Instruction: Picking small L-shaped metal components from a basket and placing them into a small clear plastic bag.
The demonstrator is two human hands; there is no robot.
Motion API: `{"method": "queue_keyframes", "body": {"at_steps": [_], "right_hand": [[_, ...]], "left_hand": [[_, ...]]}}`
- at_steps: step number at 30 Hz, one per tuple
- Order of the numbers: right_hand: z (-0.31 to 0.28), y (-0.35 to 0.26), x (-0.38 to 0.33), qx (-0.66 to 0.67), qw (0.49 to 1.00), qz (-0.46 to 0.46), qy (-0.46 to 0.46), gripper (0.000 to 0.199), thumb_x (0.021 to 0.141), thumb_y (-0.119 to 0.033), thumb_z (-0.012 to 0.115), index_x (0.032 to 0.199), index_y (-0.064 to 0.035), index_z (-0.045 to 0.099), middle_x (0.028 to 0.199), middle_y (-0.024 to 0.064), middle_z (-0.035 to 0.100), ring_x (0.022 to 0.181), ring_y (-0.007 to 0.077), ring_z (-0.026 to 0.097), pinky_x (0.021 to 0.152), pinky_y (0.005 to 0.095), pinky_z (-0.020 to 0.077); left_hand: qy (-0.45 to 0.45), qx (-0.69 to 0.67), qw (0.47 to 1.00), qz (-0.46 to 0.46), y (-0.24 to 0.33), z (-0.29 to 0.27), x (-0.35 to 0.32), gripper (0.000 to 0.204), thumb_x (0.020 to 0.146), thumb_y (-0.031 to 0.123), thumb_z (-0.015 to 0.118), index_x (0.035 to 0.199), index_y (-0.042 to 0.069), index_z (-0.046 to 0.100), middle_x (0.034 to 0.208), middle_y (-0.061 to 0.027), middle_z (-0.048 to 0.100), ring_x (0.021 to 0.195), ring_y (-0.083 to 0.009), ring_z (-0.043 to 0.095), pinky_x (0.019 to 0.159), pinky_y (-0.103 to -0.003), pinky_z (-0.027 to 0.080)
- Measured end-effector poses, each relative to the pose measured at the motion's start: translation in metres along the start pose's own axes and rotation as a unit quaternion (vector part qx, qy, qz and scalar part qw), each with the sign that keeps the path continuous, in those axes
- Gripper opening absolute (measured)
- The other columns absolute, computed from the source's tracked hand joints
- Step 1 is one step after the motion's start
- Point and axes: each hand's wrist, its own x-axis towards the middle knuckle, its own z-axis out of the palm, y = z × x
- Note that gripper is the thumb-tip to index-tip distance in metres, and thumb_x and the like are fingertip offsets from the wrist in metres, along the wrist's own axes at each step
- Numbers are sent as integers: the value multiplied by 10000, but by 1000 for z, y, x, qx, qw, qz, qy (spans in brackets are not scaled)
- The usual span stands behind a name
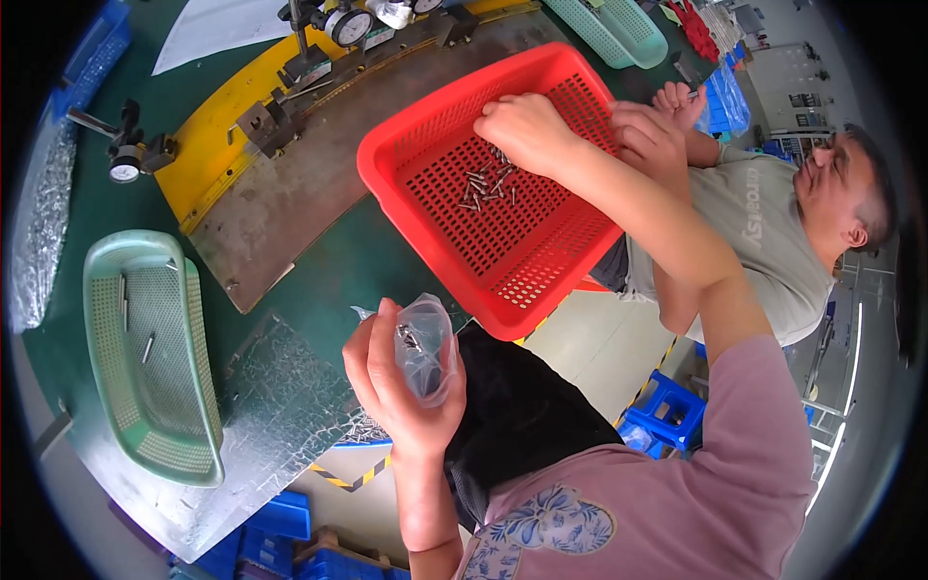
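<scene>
L grip (406, 411) curled round clear bag (435, 372), bagged pins (410, 336) inside | R grip (527, 133) fingers bent, closure/hold can't tell, over loose pins (480, 187) in red basket (425, 244) | green basket (200, 367) on L side, worktop (333, 256)

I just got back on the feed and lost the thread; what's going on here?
The person's left hand holds a clear plastic bag with some small metal pieces in it. The right hand is at the red basket, above a small pile of metal pins; whether its fingers hold one is hidden. Over on the left, a green basket on the table holds a few metal pieces. Another person's hands are near the red basket's right side.
</scene>
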Motion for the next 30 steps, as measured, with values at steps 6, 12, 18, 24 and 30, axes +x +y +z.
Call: {"method": "queue_keyframes", "body": {"at_steps": [6,12,18,24,30], "right_hand": [[6,1,3,11,999,-22,-25,61,736,-87,545,748,-69,602,769,80,616,797,264,639,626,376,519],[10,15,-9,26,999,-33,-3,124,727,-82,567,846,-79,600,846,81,614,832,275,633,655,394,521],[21,22,-12,75,997,14,0,199,710,-69,599,908,-89,593,853,65,593,846,274,615,666,409,507],[23,25,-17,163,984,16,66,116,702,-83,614,816,-77,595,851,64,569,851,257,603,677,394,511],[27,27,-13,73,989,-80,102,73,698,-107,632,758,-83,598,827,41,541,851,223,584,687,363,509]], "left_hand": [[7,-2,1000,-11,-4,-5,-2,649,664,9,725,1259,-5,464,1079,-171,501,938,-303,529,794,-382,447],[16,0,1000,-18,-6,-9,-2,653,659,6,725,1258,-6,465,1079,-171,500,937,-303,530,796,-379,447],[15,-4,1000,-20,-6,-9,-2,655,657,0,719,1260,-5,464,1078,-169,500,934,-301,531,801,-379,446],[12,2,1000,-19,-8,-10,-3,648,659,1,718,1256,-3,466,1076,-168,502,929,-298,532,796,-374,446],[14,-9,1000,-14,-7,-7,-1,634,660,1,716,1246,-3,474,1060,-165,512,916,-297,537,787,-373,450]]}}
